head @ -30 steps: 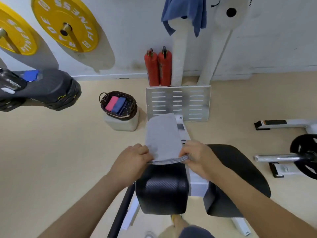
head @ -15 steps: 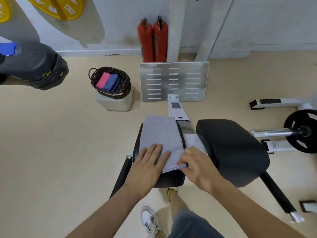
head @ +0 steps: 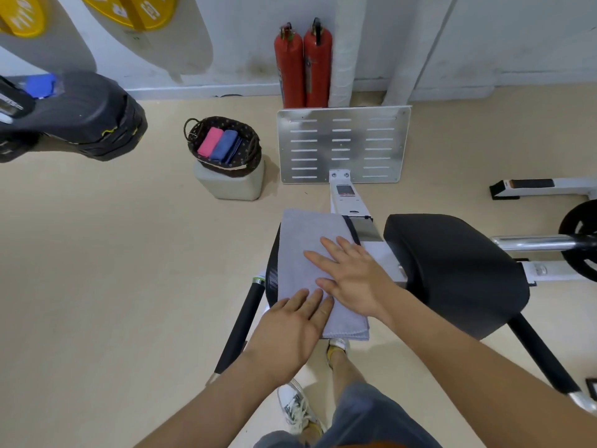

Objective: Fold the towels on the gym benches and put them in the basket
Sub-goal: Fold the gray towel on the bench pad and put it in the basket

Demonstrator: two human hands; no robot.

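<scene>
Both pinches on the near hem are gone; I now press flat, so the fold looks set and ready for another fold or lift. Left hand (head: pixel 290 331): fingers (head: pixel 310 302) together, flat on the grey towel (head: pixel 303 253) near corner. Right hand (head: pixel 352 279): fingers spread, palm down mid-towel. Towel lies on the padded tabletop (head: pixel 273 279). Beyond, basket (head: pixel 252 156) holds pink and blue towels.

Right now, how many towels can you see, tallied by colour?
Grey towel, on the bench pad under both flat hands: 1
Pink towel, in the basket: 1
Blue towels, one in the basket, one on the far left bench: 2
Total: 4
</scene>
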